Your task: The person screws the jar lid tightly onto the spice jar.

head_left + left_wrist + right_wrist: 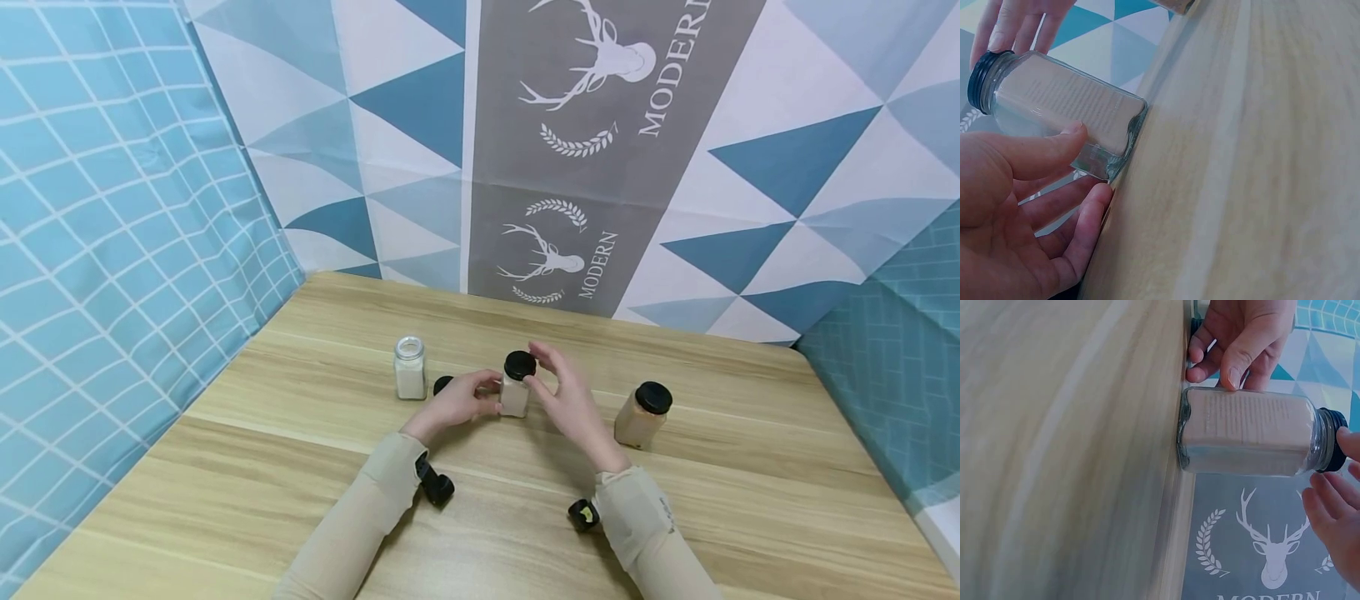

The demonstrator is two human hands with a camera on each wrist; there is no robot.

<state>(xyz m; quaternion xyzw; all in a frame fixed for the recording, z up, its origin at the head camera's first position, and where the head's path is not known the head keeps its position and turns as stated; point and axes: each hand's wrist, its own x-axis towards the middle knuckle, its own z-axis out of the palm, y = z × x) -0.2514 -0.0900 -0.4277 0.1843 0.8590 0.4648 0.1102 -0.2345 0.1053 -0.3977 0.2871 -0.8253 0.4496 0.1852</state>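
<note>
A square glass jar of pale powder, with a black screw lid, stands upright on the table between both hands. My left hand holds its lower left side; in the left wrist view the thumb lies against the glass, the other fingers partly hidden behind it. My right hand grips the lid from the right; in the right wrist view the thumb touches the lid's edge, with fingers on its other side. Printed text shows faintly through the jar.
To the left stands a lidless jar of white powder. A round black object, perhaps its lid, is partly covered by my left hand. Right of my right hand is a black-lidded jar of tan contents. Patterned cloth hangs behind the wooden table.
</note>
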